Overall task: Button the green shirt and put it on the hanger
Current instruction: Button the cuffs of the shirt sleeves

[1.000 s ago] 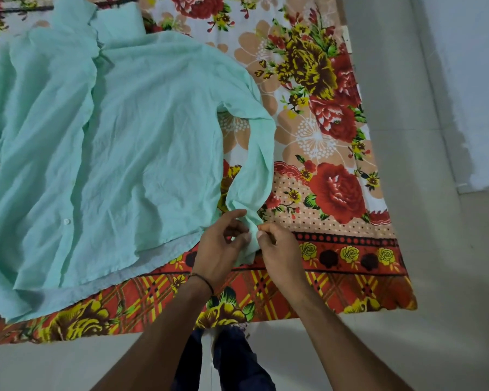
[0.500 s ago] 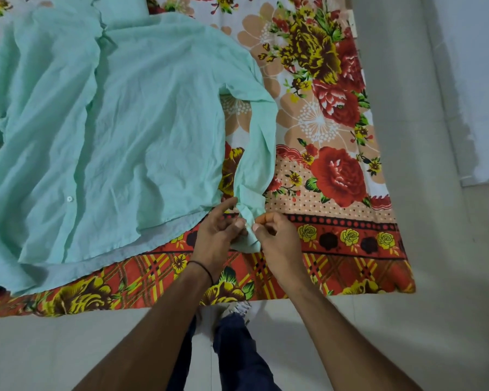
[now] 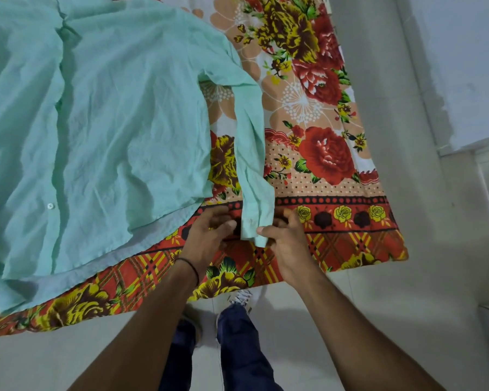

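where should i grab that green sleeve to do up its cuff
Grip the cuff at its two side edges, coming in from the near edge of the flowered sheet. The sleeve lies flat and straight, cuff end nearest, with the left hand and right hand on either side of it.
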